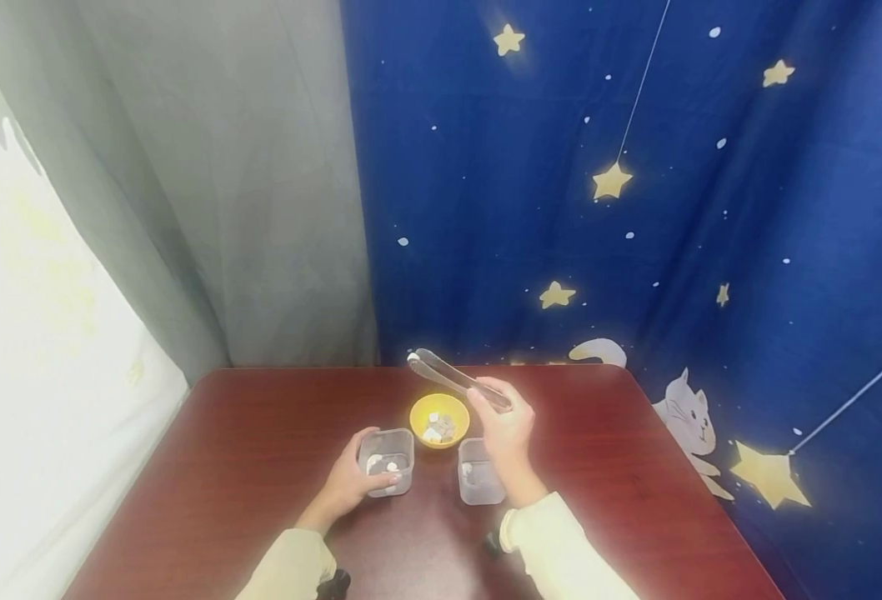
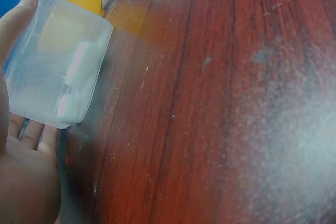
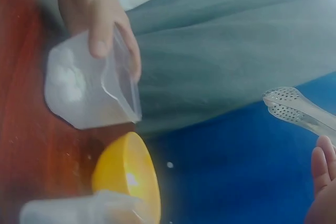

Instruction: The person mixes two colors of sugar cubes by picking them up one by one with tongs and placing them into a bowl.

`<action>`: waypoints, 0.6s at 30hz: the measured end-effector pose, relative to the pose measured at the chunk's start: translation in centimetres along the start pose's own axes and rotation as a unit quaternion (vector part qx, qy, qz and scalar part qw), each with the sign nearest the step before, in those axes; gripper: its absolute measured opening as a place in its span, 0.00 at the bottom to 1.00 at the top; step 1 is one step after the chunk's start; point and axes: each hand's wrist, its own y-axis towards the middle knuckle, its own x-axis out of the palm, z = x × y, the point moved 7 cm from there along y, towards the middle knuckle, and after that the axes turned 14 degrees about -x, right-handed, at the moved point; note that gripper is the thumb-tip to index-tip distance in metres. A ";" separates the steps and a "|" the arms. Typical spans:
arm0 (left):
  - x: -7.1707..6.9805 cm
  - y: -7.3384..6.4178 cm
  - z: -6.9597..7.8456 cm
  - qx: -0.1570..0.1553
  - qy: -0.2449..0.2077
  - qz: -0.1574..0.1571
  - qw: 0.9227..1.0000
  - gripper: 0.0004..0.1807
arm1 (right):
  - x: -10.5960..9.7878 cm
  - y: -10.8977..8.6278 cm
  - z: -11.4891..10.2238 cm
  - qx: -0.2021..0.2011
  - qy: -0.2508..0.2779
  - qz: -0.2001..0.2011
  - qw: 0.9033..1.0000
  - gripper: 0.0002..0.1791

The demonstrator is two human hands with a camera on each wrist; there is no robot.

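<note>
My left hand (image 1: 342, 482) grips a clear plastic container (image 1: 405, 482) from its left side, thumb over the near rim. White chunks (image 2: 84, 65) lie at the bottom of it in the left wrist view. My right hand (image 1: 508, 423) holds metal tongs (image 1: 447, 375) raised above the table, pointing left over the far side of a yellow bowl (image 1: 439, 445). Their perforated heads (image 3: 286, 103) are close together in the right wrist view; a small whitish spot shows at the tips in the head view. White and greyish pieces (image 1: 441, 427) lie in the bowl.
A second clear container (image 1: 483, 497) stands right of the bowl, below my right wrist, with a white piece (image 1: 467, 471) inside. All stand on a reddish-brown table (image 1: 283, 433). Behind its far edge hang a grey curtain (image 1: 261, 208) and a blue star-patterned curtain (image 1: 486, 208).
</note>
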 end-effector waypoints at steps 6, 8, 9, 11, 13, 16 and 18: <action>0.1 0.0 0.0 -0.004 -0.002 -0.002 1.000 0.52 | -1.2 1.7 -2.6 -0.003 0.002 0.014 1.000 0.13; 0.1 0.0 -0.1 -0.005 -0.003 -0.003 1.000 0.52 | -1.7 2.1 -2.8 -0.013 0.002 0.025 1.000 0.14; 0.1 0.0 -0.1 -0.005 -0.004 -0.004 1.000 0.52 | -1.9 2.3 -2.8 -0.017 0.005 0.030 0.999 0.14; 0.1 0.0 0.0 -0.004 -0.003 -0.003 1.000 0.52 | -2.2 2.6 -2.9 -0.022 0.011 0.038 0.999 0.14; 0.0 0.0 0.0 -0.004 0.000 -0.001 1.000 0.52 | -2.4 2.9 -3.0 -0.024 0.016 0.041 0.999 0.15; 0.0 0.0 0.1 -0.004 0.003 -0.001 1.000 0.51 | -2.7 3.1 -3.0 -0.019 0.018 0.044 0.999 0.15; 0.0 0.0 0.1 -0.004 0.003 -0.002 1.000 0.52 | -2.8 3.1 -3.0 -0.014 0.014 0.045 0.999 0.15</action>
